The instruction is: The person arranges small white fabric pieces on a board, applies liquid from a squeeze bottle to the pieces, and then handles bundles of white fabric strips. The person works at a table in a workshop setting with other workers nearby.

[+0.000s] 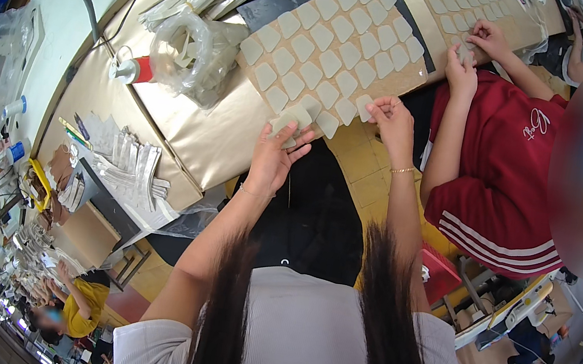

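My left hand [277, 153] grips a small stack of pale beige shield-shaped foam pads [290, 122], thumb and fingers pinched around it, just off the 6 o'clock edge of the tan cardboard sheet [383, 82] where rows of the same pads already lie. My right hand [391, 118] sits at about 3 o'clock from the left one, well apart from it, fingertips closed narrowly on a single pale beige pad [364, 107] that touches the sheet's lower right corner. I think that pad is being pressed against the sheet, though my fingers hide part of it, so I cannot be sure it lies flat.

The cardboard sheet rests on a shiny gold-coloured tabletop [200, 129]. At 10 o'clock from my left hand stands a crumpled clear plastic bag [190, 52] with more pale pieces inside, and just beyond it, at 9 o'clock from the bag, lies a white squeeze bottle with a red cap [134, 70] on its side. At 8 o'clock from my left hand a loose heap of white paper backing strips [130, 164] spreads near the table edge.

At 2 o'clock from my right hand, a co-worker in a dark red top [508, 163] has both hands on a second sheet of pads [457, 2].
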### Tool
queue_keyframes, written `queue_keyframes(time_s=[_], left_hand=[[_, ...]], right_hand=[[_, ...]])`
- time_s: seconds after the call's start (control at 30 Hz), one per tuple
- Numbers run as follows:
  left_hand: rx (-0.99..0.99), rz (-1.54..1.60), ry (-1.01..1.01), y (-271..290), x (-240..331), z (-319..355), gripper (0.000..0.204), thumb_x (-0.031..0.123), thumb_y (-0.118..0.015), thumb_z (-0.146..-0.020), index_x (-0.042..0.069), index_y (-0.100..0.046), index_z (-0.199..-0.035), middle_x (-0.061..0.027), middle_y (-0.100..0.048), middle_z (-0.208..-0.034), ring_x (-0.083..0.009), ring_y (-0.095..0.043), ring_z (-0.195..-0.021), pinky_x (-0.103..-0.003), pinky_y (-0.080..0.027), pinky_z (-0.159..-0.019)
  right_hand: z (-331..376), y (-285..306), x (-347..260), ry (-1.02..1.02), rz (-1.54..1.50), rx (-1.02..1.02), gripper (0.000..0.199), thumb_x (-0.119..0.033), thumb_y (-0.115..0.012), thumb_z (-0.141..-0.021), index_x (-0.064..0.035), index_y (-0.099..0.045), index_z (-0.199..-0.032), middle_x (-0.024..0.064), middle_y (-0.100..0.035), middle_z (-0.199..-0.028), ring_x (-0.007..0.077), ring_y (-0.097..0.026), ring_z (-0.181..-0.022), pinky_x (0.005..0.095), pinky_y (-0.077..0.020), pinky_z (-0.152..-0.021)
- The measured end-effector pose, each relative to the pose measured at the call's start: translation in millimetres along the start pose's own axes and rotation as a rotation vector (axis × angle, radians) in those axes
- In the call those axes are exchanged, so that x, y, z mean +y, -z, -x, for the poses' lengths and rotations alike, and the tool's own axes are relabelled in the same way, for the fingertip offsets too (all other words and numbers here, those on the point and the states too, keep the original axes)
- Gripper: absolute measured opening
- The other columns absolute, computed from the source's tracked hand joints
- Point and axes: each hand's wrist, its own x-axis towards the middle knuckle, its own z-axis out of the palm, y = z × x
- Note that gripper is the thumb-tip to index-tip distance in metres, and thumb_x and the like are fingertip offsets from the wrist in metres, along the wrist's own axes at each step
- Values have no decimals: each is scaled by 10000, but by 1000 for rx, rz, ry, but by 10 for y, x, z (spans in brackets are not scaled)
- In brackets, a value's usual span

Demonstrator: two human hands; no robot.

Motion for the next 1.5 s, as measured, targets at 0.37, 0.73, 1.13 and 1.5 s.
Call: queue_keyframes(time_s=[0.37,0.73,1.13,1.5], left_hand=[[-12,10,2,-15,-13,-2,304,0,-583,-882,31,-459,-1157,-129,-620,-1068,-257,-649,-980,-322,-556,-780],[-67,-130,-47,-77,-14,3,311,14,-607,-881,49,-436,-1139,-163,-627,-1056,-245,-663,-936,-303,-571,-752],[-72,-142,-32,87,32,-53,327,5,-591,-887,30,-442,-1177,-195,-632,-1069,-249,-668,-925,-312,-576,-748],[-78,-202,-8,147,33,-35,312,22,-596,-890,38,-468,-1173,-173,-636,-1079,-242,-668,-932,-308,-572,-750]], right_hand=[[-103,-155,-5,177,379,203,185,-166,-718,-768,-21,-621,-829,101,-609,-699,286,-609,-688,385,-476,-638],[362,-475,-400,58,-218,-340,196,-159,-685,-840,-2,-568,-827,52,-614,-706,92,-595,-620,251,-472,-571],[84,128,-27,-13,-539,59,318,-117,-626,-896,11,-496,-1157,87,-541,-1056,180,-641,-902,244,-513,-697],[-24,145,-5,-134,-782,5,263,-191,-646,-892,-9,-606,-1077,25,-639,-840,89,-600,-738,215,-450,-597]])
